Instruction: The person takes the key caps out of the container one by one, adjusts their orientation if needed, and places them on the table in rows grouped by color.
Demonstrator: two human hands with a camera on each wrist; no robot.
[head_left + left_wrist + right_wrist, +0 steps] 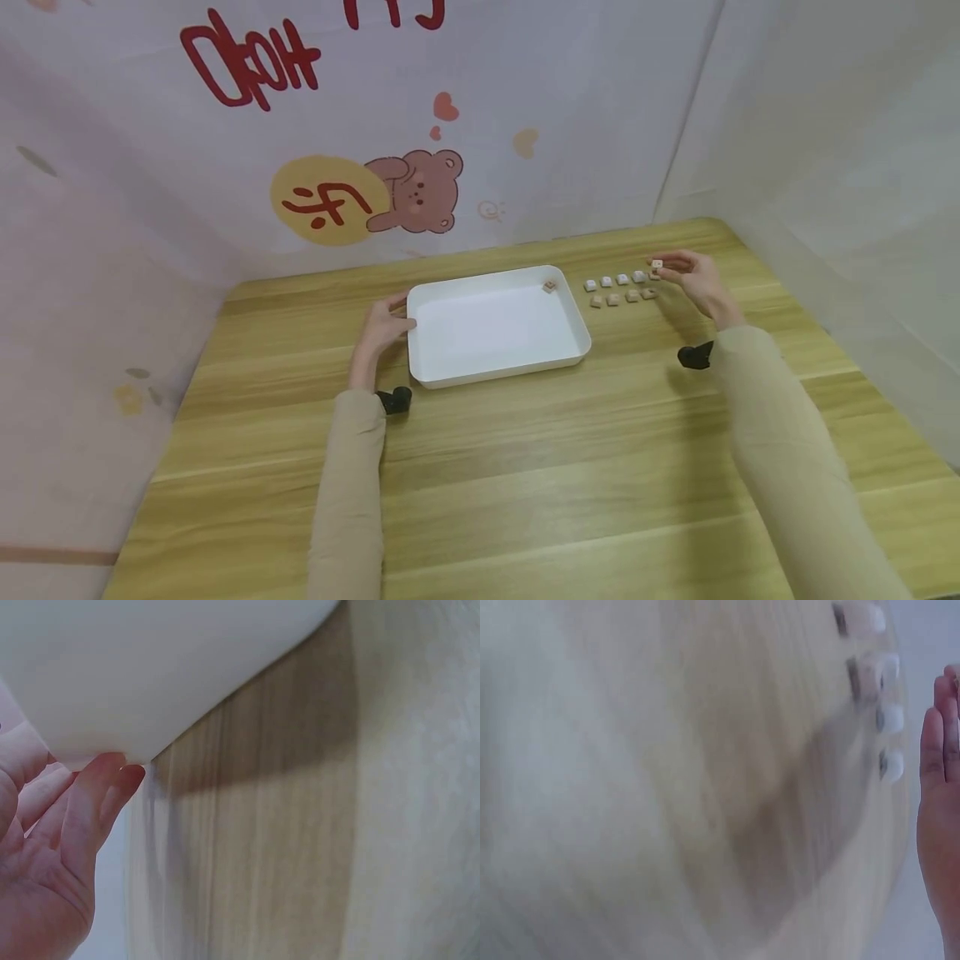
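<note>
My left hand (pixel 380 329) grips the left wall of a shallow white tray (pixel 498 370), its thumb over the rim. In the left wrist view the fingertips press the outer side of the tray (pixel 150 667). Between thumb and fingers of my right hand (pixel 699 282) is a small pale keycap (pixel 657 264), held just above the table. Below and left of that hand lie two rows of keycaps: several white ones (pixel 606 282) behind, several tan ones (pixel 613 300) in front. A tan keycap (pixel 550 287) lies in the tray's far right corner. The right wrist view is blurred.
The wooden table (pixel 510 483) meets a printed white cloth (pixel 585 108) at the back, with more cloth at both sides. Black wrist devices, one at the left cuff (pixel 395 400) and one at the right cuff (pixel 696 356), stick out over the table.
</note>
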